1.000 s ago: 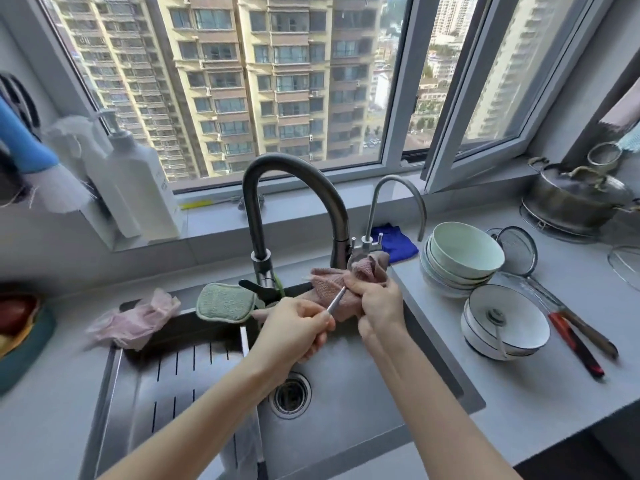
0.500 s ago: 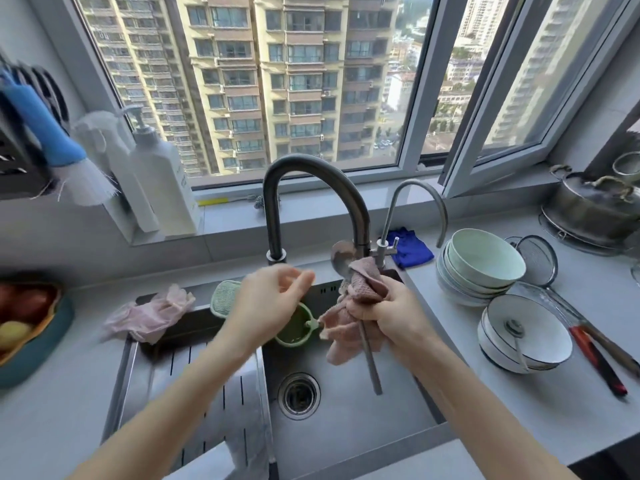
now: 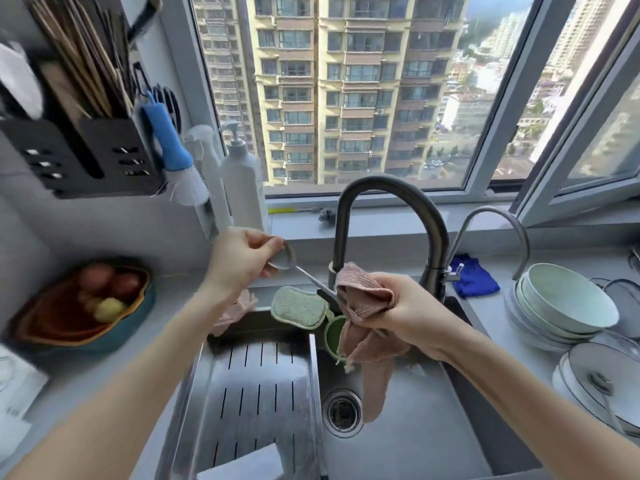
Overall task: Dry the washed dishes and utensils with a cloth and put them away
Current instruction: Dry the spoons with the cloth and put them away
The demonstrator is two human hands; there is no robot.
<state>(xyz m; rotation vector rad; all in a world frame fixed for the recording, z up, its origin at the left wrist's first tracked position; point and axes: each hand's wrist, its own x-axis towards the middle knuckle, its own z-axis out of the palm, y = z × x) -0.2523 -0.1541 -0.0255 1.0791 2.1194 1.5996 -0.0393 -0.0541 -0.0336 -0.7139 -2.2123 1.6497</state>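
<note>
plainly, the spoon [image 3: 306,273] is in the air above the sink [image 3: 426,434], spanned between both hands. the left hand [image 3: 239,261] pinches its bowl end, fingers [image 3: 268,244] and thumb closed on the thin metal. the right hand [image 3: 412,313] is clenched round the pink cloth [image 3: 362,299], which is bunched over the handle so that the far end of the spoon is hidden.

the risk sits in that pinch, i think. the spoon is smooth polished steel, curved at the bowl and slim along the shaft, and if wet it gives little purchase. a firm pull of the cloth along the handle could tug it out of the left fingers and drop it into the basin, towards the open drain [image 3: 343,408]. the cloth looks like a soft ribbed weave, limp, with a long tail hanging low over the basin. that tail could drag on the steel floor of the sink, pick up water, and then smear rather than dry. just beyond the hands stands the dark arched faucet [image 3: 391,192], so a wide swing of the handle might knock it. the stacked pale bowls [image 3: 568,303] on the bench [image 3: 491,327] to the right are glazed, round and slippery-looking, well apart from the hands.
</note>
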